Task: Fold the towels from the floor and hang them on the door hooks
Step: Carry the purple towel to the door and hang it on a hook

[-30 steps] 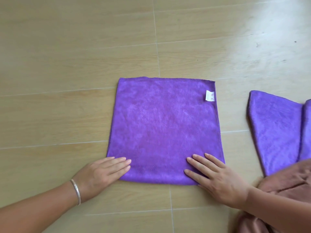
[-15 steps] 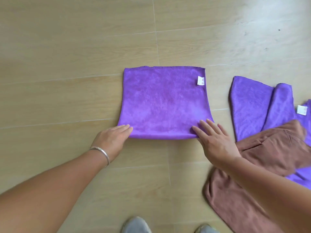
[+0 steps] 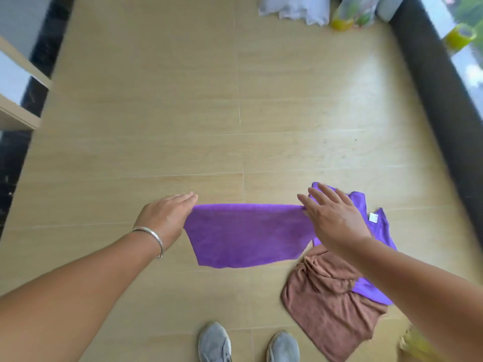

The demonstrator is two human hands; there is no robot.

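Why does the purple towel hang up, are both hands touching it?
Touching. The head view shows the left hand and right hand each pinching a top corner of the purple towel.

You've got the folded purple towel [image 3: 248, 236] lifted off the floor, top edge stretched taut & level between your left hand [image 3: 167, 220] and right hand [image 3: 334, 220], each pinching an upper corner w/ the rest hanging in a slack curve. To your right, a brown towel [image 3: 326, 309] lies crumpled flat on the floor, partly on top of another purple towel [image 3: 376, 228] w/ a small white tag, which sits spread & wrinkled under your right forearm.
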